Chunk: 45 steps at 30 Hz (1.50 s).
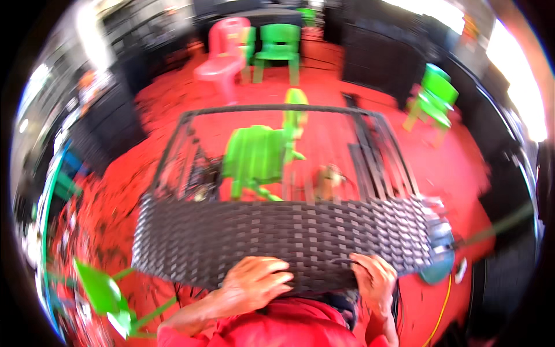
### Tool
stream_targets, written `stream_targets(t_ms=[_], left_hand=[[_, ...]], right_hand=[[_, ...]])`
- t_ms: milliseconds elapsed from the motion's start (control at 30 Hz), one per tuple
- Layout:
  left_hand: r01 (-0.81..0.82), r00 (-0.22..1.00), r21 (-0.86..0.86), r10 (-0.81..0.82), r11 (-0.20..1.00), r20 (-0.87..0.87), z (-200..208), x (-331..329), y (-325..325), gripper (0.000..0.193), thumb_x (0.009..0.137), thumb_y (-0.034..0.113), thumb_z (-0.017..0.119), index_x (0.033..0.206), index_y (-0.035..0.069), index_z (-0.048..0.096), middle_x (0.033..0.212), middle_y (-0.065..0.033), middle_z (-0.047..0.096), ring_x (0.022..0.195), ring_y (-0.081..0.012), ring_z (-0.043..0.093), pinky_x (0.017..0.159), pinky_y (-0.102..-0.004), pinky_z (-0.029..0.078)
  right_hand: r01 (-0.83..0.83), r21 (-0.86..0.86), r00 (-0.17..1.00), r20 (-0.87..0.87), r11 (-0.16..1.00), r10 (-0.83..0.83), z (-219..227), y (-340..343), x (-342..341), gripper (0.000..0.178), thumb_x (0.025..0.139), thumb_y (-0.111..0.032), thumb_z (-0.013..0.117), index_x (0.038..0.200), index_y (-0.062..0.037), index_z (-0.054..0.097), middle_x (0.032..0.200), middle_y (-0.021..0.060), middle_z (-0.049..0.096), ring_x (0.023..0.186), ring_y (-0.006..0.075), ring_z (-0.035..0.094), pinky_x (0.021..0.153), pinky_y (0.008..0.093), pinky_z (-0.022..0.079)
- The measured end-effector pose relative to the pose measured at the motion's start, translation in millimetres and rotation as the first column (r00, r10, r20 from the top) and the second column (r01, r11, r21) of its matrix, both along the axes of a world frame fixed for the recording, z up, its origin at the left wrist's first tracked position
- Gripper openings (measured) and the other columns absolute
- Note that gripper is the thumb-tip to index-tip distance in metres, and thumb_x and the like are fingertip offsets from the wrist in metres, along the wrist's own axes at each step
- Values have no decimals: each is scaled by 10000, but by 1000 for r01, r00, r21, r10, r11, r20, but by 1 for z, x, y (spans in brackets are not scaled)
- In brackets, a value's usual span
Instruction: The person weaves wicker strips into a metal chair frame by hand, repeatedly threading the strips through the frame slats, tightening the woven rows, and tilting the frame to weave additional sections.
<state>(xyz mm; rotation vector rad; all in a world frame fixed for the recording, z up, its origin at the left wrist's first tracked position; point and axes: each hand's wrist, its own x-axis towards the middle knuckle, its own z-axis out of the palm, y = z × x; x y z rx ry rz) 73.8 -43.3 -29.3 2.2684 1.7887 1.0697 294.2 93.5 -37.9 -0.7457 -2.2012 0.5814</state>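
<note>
A dark woven panel of flat strips spans the near part of a frame in front of me, and loose or stretched strips run over its unwoven far part to the dark far bar. My left hand rests on the panel's near edge, fingers extended over the weave and holding nothing visible. Further right along that edge, my right hand pinches a thin dark strip between thumb and fingers. The strip's other end is lost against the weave.
Beyond the frame's bars stands a small green chair. A pink chair and green chair are at the back, another green chair far right. A green seat lies near left. A yellow cord crosses the red floor.
</note>
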Motion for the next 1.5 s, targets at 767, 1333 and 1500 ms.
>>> stream_targets(t_ms=[767, 1333, 1500], left_hand=[[287, 951, -43, -290, 957, -109, -4, 67, 294, 198, 831, 238, 551, 892, 80, 654, 1139, -126, 473, 1127, -297, 404, 937, -399, 337], [179, 977, -255, -201, 950, -64, -48, 112, 351, 291, 784, 370, 556, 838, 119, 694, 1330, -211, 328, 1272, -386, 180, 1036, -484, 140], [241, 960, -287, -184, 927, 211, -63, 97, 365, 691, 721, 79, 672, 1269, -54, 271, 874, -75, 628, 1035, -114, 466, 982, -393, 268]], right_hand=[[35, 165, 882, 459, 986, -108, 60, 297, 114, 154, 742, -205, 560, 811, -88, 634, 695, 90, 598, 649, 266, 571, 581, 381, 429], [10, -276, 831, 537, 961, 146, 14, 292, 94, 241, 750, -266, 556, 704, -32, 593, 554, 88, 504, 498, 169, 451, 505, 333, 376], [-8, -230, 817, 560, 973, 139, 21, 287, 85, 241, 744, -297, 552, 770, -68, 624, 603, 94, 572, 538, 192, 556, 537, 326, 440]])
